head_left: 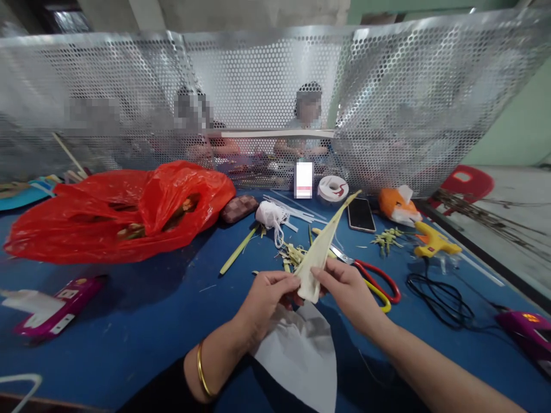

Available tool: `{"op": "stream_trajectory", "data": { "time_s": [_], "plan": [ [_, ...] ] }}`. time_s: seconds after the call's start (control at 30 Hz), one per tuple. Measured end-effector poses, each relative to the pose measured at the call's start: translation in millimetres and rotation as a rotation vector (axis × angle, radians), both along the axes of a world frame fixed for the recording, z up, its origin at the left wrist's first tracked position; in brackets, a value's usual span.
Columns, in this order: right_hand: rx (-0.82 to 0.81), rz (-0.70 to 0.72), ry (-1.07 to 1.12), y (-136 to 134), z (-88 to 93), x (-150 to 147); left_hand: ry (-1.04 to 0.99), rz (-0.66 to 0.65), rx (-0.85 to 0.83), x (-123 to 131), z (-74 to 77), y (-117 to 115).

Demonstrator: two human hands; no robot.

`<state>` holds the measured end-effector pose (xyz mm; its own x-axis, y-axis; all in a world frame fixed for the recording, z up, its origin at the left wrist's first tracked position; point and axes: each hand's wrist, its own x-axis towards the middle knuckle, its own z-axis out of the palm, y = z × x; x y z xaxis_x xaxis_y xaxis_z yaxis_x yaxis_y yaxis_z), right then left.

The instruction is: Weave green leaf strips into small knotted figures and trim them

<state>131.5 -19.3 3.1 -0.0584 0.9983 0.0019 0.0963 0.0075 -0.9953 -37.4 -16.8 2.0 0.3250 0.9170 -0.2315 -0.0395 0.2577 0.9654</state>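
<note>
A pale yellow-green corn husk (319, 252) points up and away from me, its wide end between my two hands. My left hand (275, 289) pinches the left edge with thumb and fingers. On the right edge, my right hand (344, 281) grips it the same way. Below the hands lies a white sheet (307, 355), curved at its right side. Scissors with red and yellow handles (379, 282) rest just beyond my right hand, their blades partly hidden by the husk. Small husk scraps (293, 255) are scattered behind the hands.
A red plastic bag (112, 212) fills the left. Purple power strips (69, 307) (527, 335) lie at both sides. White string (272, 215), a ribbon roll (333, 188), a phone (361, 214) and a yellow glue gun (435, 241) sit further back. Behind a perforated screen (262, 74), people sit.
</note>
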Motion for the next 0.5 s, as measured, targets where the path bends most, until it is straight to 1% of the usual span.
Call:
{"op": "stream_trajectory", "data": {
  "time_s": [0.07, 0.23, 0.33, 0.4, 0.5],
  "plan": [
    [-0.017, 0.009, 0.005, -0.4, -1.1, -0.8, -0.017, 0.005, -0.03, 0.1, -0.7, 0.6],
    [-0.038, 0.075, -0.033, -6.7, -9.3, -10.2, 0.031, 0.104, 0.056, 1.0, -1.7, -0.2],
    [-0.055, 0.056, -0.031, -8.8, -15.3, -12.6, 0.044, 0.12, 0.076, 1.9, -1.3, 0.0],
    [-0.017, 0.016, -0.053, -8.6, -18.1, -11.0, 0.063, 0.132, 0.079, 2.7, -0.8, 0.2],
    [0.114, 0.023, -0.261, -9.8, -18.4, -7.3, 0.069, 0.162, 0.115, 3.5, -0.5, 0.4]
  ]
}}
